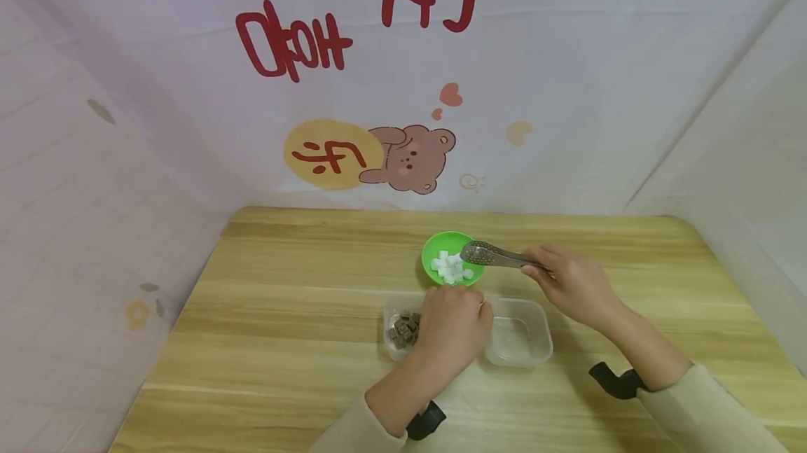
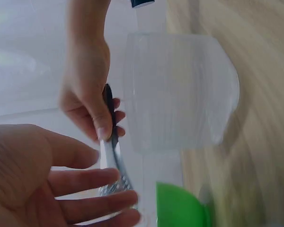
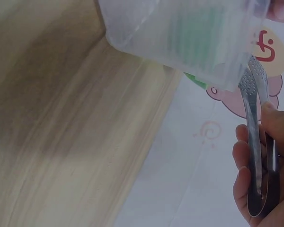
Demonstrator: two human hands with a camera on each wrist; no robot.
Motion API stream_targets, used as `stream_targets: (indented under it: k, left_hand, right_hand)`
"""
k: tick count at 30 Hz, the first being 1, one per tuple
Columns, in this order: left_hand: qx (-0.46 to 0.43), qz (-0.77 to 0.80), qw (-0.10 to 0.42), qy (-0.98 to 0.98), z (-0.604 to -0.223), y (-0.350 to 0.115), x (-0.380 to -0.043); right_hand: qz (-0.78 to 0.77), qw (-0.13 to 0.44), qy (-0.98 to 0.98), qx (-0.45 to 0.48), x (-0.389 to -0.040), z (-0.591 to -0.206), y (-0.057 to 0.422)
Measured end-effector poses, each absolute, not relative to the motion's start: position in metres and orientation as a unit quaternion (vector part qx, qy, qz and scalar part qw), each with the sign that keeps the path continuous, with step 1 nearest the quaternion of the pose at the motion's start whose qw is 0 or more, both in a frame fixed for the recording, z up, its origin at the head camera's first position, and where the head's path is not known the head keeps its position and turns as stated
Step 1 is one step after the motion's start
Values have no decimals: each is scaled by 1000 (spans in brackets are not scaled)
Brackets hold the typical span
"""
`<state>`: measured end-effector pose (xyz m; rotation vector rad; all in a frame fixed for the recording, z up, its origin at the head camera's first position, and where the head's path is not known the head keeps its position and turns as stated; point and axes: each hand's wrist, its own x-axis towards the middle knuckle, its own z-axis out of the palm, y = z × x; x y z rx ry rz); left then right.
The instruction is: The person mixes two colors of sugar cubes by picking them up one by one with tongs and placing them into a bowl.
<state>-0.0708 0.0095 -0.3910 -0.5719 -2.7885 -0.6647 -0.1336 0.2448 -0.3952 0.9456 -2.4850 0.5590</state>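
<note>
My right hand [image 1: 576,285] grips a pair of perforated metal tongs [image 1: 501,257], whose tips hang over the right side of a green bowl [image 1: 430,250]. White cubes [image 1: 449,269] lie piled in that bowl. In the right wrist view the tongs [image 3: 254,118] have their arms slightly apart, with nothing visible between the tips. My left hand [image 1: 455,327] hovers between two clear plastic containers, hiding part of the left one [image 1: 389,306]. Its fingers [image 2: 87,182] are loosely extended and hold nothing in the left wrist view. Brown cubes [image 1: 403,330] sit inside the left container.
The right clear container [image 1: 520,341] holds nothing visible and stands just below the tongs on the wooden table [image 1: 284,341]. Black curved pieces [image 1: 614,381] show at both wrists. A printed white cloth [image 1: 567,89] hangs behind the table's far edge.
</note>
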Motion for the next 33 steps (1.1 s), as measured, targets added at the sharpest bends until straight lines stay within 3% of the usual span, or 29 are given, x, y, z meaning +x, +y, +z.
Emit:
stream_targets:
  k: [3, 6, 12, 18, 28, 33]
  left_hand:
    - [-195, -247, 147, -938, -387, -5, -71]
    - [-182, -251, 155, -938, -383, -24, -72]
    - [-128, -263, 120, -949, -380, -68, -75]
    - [-91, -269, 129, -950, -386, -100, -76]
    - [-72, -276, 118, -951, -402, -120, -66]
    - [-68, -294, 78, -950, -406, -129, -64]
  right_hand:
    - [201, 209, -894, 342, -134, -395, 243]
    - [202, 206, -895, 339, -134, -395, 242]
    - [213, 201, -893, 342, -133, -394, 241]
    - [225, 219, -882, 351, -132, -393, 241]
    - [245, 199, -887, 338, -123, -386, 234]
    - [264, 185, -879, 351, -119, -382, 228]
